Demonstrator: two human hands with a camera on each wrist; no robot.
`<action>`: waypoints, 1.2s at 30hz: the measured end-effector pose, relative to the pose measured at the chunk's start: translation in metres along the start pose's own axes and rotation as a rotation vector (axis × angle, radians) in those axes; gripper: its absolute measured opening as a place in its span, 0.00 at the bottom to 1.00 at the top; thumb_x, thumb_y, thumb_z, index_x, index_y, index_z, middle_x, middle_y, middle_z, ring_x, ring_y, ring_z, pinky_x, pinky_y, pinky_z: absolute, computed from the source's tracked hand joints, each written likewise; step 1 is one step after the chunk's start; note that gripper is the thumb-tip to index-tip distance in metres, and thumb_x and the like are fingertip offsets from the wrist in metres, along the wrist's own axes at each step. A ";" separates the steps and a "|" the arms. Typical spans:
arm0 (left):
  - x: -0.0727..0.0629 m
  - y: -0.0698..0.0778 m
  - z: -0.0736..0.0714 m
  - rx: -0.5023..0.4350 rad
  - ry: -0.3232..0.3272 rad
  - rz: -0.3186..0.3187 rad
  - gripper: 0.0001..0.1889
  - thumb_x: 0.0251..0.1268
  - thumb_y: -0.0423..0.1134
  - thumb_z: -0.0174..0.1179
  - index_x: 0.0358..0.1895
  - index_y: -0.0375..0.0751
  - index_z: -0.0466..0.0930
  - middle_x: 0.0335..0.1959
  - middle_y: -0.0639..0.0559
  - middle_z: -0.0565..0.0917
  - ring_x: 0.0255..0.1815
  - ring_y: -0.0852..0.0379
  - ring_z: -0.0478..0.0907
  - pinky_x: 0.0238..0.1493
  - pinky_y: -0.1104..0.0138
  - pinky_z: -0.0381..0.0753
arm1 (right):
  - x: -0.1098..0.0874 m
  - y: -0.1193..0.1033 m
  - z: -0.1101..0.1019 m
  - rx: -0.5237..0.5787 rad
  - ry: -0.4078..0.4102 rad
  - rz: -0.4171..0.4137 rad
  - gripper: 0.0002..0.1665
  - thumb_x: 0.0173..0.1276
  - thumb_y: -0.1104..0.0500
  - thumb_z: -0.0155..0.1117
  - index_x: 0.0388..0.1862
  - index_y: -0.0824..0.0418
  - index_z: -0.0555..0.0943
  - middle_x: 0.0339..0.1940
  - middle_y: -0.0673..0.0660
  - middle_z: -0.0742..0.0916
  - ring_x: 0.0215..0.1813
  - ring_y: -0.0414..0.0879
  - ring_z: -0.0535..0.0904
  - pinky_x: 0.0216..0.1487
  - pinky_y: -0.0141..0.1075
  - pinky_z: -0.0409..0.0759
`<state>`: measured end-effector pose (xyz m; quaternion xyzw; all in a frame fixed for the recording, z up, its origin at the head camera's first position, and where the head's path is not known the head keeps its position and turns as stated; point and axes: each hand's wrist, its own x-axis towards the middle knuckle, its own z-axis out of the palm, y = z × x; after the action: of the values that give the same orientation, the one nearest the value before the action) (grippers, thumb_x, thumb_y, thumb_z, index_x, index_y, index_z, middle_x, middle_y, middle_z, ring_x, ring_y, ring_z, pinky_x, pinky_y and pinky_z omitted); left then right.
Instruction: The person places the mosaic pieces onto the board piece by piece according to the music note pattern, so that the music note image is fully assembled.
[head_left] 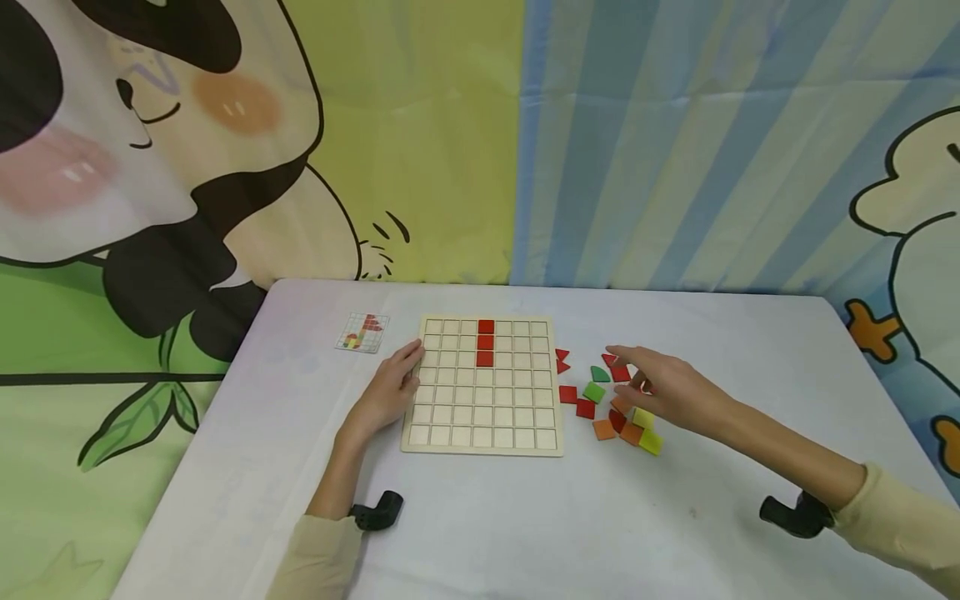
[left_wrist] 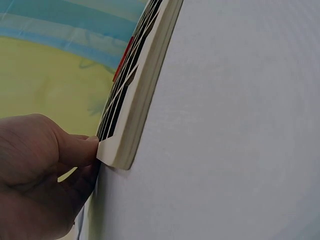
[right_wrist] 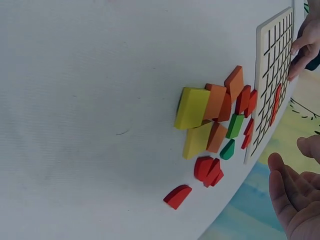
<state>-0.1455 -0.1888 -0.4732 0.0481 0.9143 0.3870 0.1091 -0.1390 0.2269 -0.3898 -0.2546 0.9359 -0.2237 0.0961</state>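
Observation:
A pale wooden grid board [head_left: 557, 417] lies flat on the table, with three red squares [head_left: 486, 342] stacked in one column from its top row down. My left hand [head_left: 385, 393] grips the board's left edge; in the left wrist view its thumb [left_wrist: 80, 150] lies at the rim near a corner. To the right of the board are scattered flat pieces: red, orange [head_left: 604, 430], yellow [head_left: 650, 442] and green [head_left: 594, 392]. Over them hovers my right hand [head_left: 678, 390], thumb and fingers apart and nothing held. It partly covers some red pieces in the head view.
A small pattern card [head_left: 362, 332] with coloured shapes on a grid lies left of the board. The white-covered table [head_left: 585, 533] meets a cartoon-printed curtain [head_left: 435, 167] at its far edge. Black wrist devices are strapped to both arms.

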 end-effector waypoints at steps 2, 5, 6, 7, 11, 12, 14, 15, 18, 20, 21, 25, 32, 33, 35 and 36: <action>0.000 0.000 0.000 -0.001 -0.001 0.000 0.30 0.78 0.28 0.48 0.80 0.33 0.59 0.85 0.43 0.55 0.84 0.37 0.51 0.81 0.44 0.56 | -0.001 0.001 0.001 0.012 -0.016 0.023 0.38 0.67 0.64 0.73 0.73 0.68 0.71 0.53 0.64 0.87 0.39 0.43 0.86 0.37 0.31 0.87; 0.000 0.000 0.000 0.000 -0.001 0.003 0.29 0.78 0.28 0.48 0.80 0.32 0.59 0.85 0.43 0.55 0.84 0.37 0.51 0.81 0.43 0.56 | -0.004 0.003 0.002 0.027 -0.031 0.052 0.39 0.67 0.63 0.74 0.74 0.68 0.71 0.52 0.64 0.87 0.40 0.43 0.86 0.38 0.33 0.88; 0.000 0.000 0.000 0.001 -0.001 0.004 0.29 0.78 0.28 0.49 0.80 0.32 0.59 0.85 0.42 0.55 0.84 0.37 0.51 0.81 0.43 0.55 | -0.004 0.004 0.003 0.028 -0.033 0.058 0.39 0.66 0.62 0.74 0.74 0.68 0.71 0.52 0.63 0.87 0.40 0.44 0.86 0.38 0.34 0.88; 0.000 0.000 0.000 0.001 -0.001 0.006 0.29 0.78 0.28 0.49 0.80 0.32 0.59 0.85 0.42 0.55 0.84 0.36 0.51 0.81 0.43 0.55 | -0.005 0.005 0.004 0.026 -0.035 0.060 0.39 0.66 0.62 0.75 0.74 0.68 0.71 0.52 0.63 0.87 0.40 0.44 0.86 0.38 0.34 0.88; 0.000 0.000 0.001 0.000 0.000 0.006 0.29 0.78 0.28 0.49 0.80 0.32 0.59 0.85 0.42 0.55 0.84 0.36 0.51 0.81 0.43 0.56 | -0.009 0.008 0.006 -0.002 -0.024 0.038 0.38 0.66 0.62 0.75 0.72 0.69 0.72 0.51 0.63 0.88 0.40 0.45 0.85 0.37 0.33 0.87; 0.000 0.000 0.001 -0.002 -0.001 0.004 0.29 0.78 0.28 0.49 0.80 0.32 0.59 0.85 0.42 0.55 0.84 0.37 0.51 0.81 0.43 0.56 | -0.010 0.009 0.007 -0.008 -0.022 0.035 0.38 0.66 0.62 0.75 0.72 0.69 0.72 0.51 0.63 0.88 0.40 0.44 0.85 0.37 0.32 0.87; 0.000 0.000 0.000 -0.008 -0.005 0.002 0.29 0.78 0.28 0.49 0.80 0.32 0.59 0.85 0.43 0.55 0.84 0.37 0.51 0.81 0.43 0.56 | -0.011 0.012 0.008 -0.014 -0.016 0.025 0.37 0.66 0.63 0.75 0.71 0.70 0.73 0.50 0.63 0.88 0.39 0.44 0.84 0.35 0.30 0.86; 0.000 0.000 0.000 -0.004 -0.006 0.006 0.29 0.78 0.28 0.48 0.80 0.31 0.59 0.85 0.42 0.55 0.84 0.37 0.51 0.81 0.43 0.56 | -0.012 0.013 0.009 -0.016 -0.012 0.024 0.36 0.65 0.63 0.75 0.71 0.69 0.73 0.49 0.62 0.88 0.39 0.43 0.84 0.35 0.29 0.86; 0.000 0.000 0.000 -0.012 -0.008 0.001 0.29 0.78 0.28 0.49 0.80 0.31 0.59 0.85 0.42 0.55 0.84 0.37 0.51 0.80 0.43 0.57 | -0.014 0.019 0.014 -0.031 -0.012 0.029 0.35 0.65 0.61 0.75 0.70 0.68 0.75 0.48 0.59 0.88 0.39 0.43 0.82 0.34 0.27 0.84; 0.000 -0.001 0.000 -0.004 -0.005 0.010 0.29 0.78 0.28 0.48 0.79 0.31 0.59 0.85 0.42 0.55 0.83 0.37 0.52 0.80 0.42 0.57 | -0.016 0.023 0.018 -0.071 -0.008 0.014 0.33 0.65 0.60 0.75 0.68 0.66 0.77 0.49 0.59 0.88 0.42 0.46 0.83 0.36 0.29 0.85; 0.000 -0.001 -0.001 -0.001 -0.005 0.011 0.29 0.78 0.28 0.48 0.79 0.30 0.59 0.85 0.41 0.55 0.83 0.36 0.52 0.80 0.42 0.58 | -0.017 0.025 0.021 -0.094 -0.001 -0.001 0.32 0.65 0.59 0.76 0.67 0.66 0.78 0.50 0.59 0.87 0.44 0.48 0.84 0.37 0.31 0.87; 0.000 -0.001 -0.001 0.013 -0.001 0.023 0.29 0.78 0.28 0.48 0.79 0.30 0.59 0.85 0.41 0.55 0.83 0.36 0.52 0.80 0.42 0.58 | -0.019 0.028 0.031 -0.176 0.039 -0.092 0.28 0.63 0.61 0.78 0.62 0.64 0.82 0.55 0.61 0.85 0.53 0.55 0.85 0.44 0.39 0.89; 0.000 -0.001 0.000 0.001 0.002 0.020 0.29 0.78 0.27 0.48 0.79 0.30 0.59 0.85 0.41 0.55 0.83 0.36 0.52 0.80 0.42 0.57 | -0.013 0.020 0.044 -0.246 0.081 -0.297 0.23 0.59 0.61 0.80 0.54 0.61 0.87 0.53 0.58 0.87 0.54 0.53 0.83 0.45 0.40 0.89; 0.000 -0.002 0.000 0.002 0.002 0.023 0.29 0.78 0.27 0.48 0.79 0.30 0.59 0.84 0.40 0.56 0.83 0.35 0.52 0.80 0.42 0.57 | -0.012 0.018 0.046 -0.267 0.098 -0.345 0.22 0.58 0.61 0.81 0.53 0.61 0.88 0.52 0.58 0.88 0.53 0.53 0.84 0.45 0.40 0.89; 0.000 -0.002 -0.001 0.002 0.001 0.024 0.29 0.78 0.27 0.48 0.79 0.30 0.59 0.85 0.41 0.55 0.83 0.36 0.52 0.80 0.42 0.57 | -0.008 0.016 0.052 -0.340 0.143 -0.446 0.21 0.56 0.60 0.83 0.49 0.61 0.89 0.50 0.57 0.88 0.50 0.51 0.84 0.43 0.38 0.89; 0.001 -0.002 -0.001 0.001 -0.002 0.023 0.29 0.78 0.28 0.48 0.79 0.30 0.59 0.85 0.41 0.55 0.84 0.36 0.52 0.80 0.42 0.56 | -0.007 0.014 0.054 -0.371 0.149 -0.475 0.21 0.55 0.60 0.83 0.48 0.61 0.89 0.49 0.57 0.88 0.49 0.51 0.84 0.43 0.38 0.89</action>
<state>-0.1462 -0.1908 -0.4744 0.0590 0.9138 0.3878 0.1053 -0.1232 0.2210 -0.4434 -0.4623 0.8795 -0.0835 -0.0757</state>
